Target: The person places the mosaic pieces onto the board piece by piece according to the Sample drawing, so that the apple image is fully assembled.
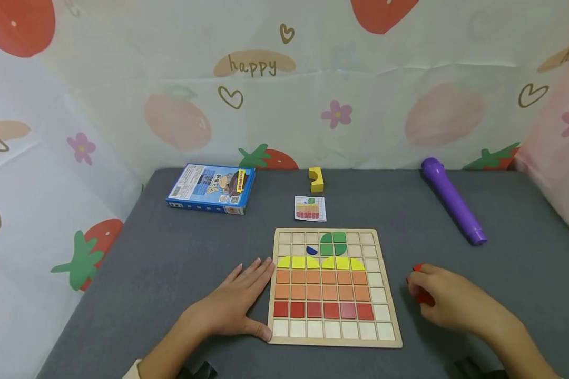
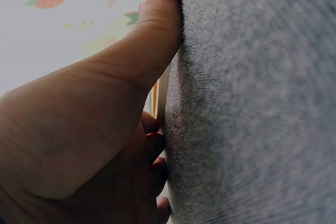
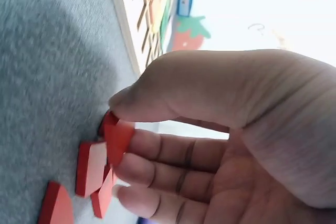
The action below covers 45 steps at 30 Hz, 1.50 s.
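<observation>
A wooden grid board (image 1: 335, 345) lies flat on the table, holding rows of red tiles (image 1: 314, 310), orange tiles (image 1: 314, 284) and yellow tiles (image 1: 339, 262). Green tiles (image 1: 333, 244) and a dark blue piece (image 1: 311, 250) sit near its top; pale squares show in its bottom row and right column. My left hand (image 1: 232, 305) rests beside the board, fingertips and thumb at its left edge. To the right of the board, my right hand (image 1: 450, 300) pinches a red tile (image 3: 118, 139) between thumb and fingers. Loose red tiles (image 3: 90, 167) lie just under those fingers.
Behind the board lie a small pattern card (image 1: 310, 209) and a yellow block (image 1: 316, 180) with a curved notch. A blue box (image 1: 208, 189) is at the back left. At the right lies a purple cylinder (image 1: 452, 200). A printed cloth (image 1: 284, 121) hangs along the table's back edge.
</observation>
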Available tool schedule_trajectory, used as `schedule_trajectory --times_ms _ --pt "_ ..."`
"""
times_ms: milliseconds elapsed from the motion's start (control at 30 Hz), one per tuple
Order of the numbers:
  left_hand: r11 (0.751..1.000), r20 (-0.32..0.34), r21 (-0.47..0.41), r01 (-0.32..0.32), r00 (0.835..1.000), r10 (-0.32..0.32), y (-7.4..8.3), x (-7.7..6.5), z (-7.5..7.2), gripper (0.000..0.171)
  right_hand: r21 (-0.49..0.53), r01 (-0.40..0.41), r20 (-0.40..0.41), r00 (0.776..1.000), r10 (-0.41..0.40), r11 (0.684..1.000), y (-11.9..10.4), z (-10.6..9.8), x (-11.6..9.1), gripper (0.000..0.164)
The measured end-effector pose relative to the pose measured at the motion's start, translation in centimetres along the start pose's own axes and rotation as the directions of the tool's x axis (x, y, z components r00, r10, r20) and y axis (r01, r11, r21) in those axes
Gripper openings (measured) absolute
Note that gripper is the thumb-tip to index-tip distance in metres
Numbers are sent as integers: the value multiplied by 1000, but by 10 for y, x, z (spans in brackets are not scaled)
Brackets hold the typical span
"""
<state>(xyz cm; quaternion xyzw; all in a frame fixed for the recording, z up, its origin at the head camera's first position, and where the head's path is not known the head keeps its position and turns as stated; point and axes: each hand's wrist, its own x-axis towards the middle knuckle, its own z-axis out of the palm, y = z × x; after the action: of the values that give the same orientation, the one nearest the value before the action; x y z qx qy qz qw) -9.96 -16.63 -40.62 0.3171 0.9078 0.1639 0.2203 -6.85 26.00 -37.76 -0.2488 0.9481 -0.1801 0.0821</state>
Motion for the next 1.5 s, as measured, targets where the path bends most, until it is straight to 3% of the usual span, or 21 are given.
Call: schedule_trajectory --times_ms 467,800,1033,1200,1333,1500 --pt "1000 -4 -19 -12 1000 12 1 0 -1 124 18 -50 -81 995 51 999 26 -13 0 32" --pt "1000 4 2 4 1000 -4 1 0 0 125 12 -72 -56 996 73 997 44 -10 2 30" --pt "1000 3 4 -4 1000 4 0 0 0 125 -29 -22 -113 993 18 999 41 -8 5 26" --pt "1000 9 0 0 1000 0 0 0 0 125 60 49 -86 995 -44 997 36 -2 8 29" --pt "1000 15 4 8 1000 -8 0 0 0 125 106 51 -58 997 -45 993 31 3 11 25" --pt "1000 5 -1 -2 1000 2 1 0 -1 124 51 38 -80 996 -33 998 24 6 12 26"
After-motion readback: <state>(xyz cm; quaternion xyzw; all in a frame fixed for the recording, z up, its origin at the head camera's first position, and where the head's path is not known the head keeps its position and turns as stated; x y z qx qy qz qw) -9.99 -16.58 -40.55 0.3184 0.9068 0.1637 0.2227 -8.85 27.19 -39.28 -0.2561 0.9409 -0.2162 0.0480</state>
